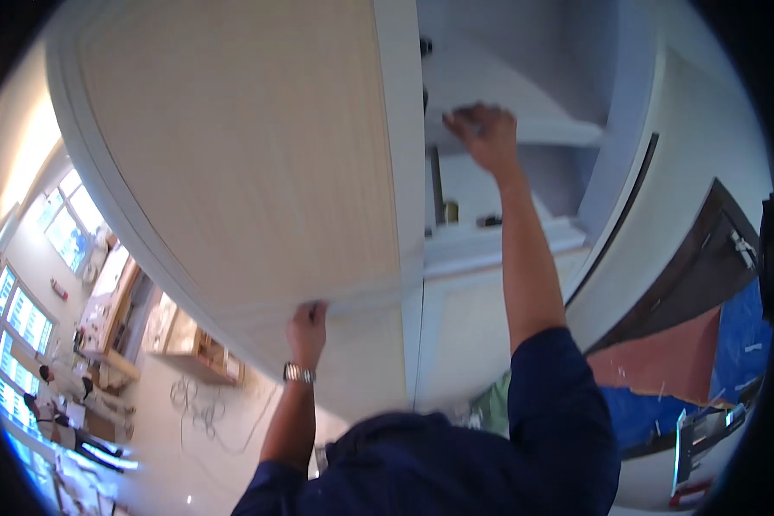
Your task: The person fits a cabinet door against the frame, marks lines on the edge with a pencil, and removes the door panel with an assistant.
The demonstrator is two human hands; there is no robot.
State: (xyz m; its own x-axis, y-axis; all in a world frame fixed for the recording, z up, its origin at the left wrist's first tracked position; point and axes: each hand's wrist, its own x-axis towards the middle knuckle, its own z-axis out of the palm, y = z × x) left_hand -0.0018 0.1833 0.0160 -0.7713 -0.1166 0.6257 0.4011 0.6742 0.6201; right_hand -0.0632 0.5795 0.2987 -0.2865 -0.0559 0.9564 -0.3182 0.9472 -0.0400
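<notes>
A large pale wood-grain door panel (pixel 241 146) with a white frame stands open at the left of a white cabinet (pixel 632 95). My left hand (pixel 307 331), with a metal watch on the wrist, is closed at the lower part of this panel; what it holds, if anything, is too small to name. My right hand (pixel 488 133) is raised before the cabinet's upper opening, fingers bent together near a shelf (pixel 559 132). Whether something small is between those fingers cannot be made out. Dark hinges (pixel 426 46) show along the door's inner edge.
Below the shelf stands a small round object (pixel 451 211). A wooden workbench (pixel 185 344) and loose cable (pixel 199 404) are at the lower left, with other people (pixel 56 413) farther back. At the right are a dark door (pixel 697 258) and blue sheeting (pixel 641 417).
</notes>
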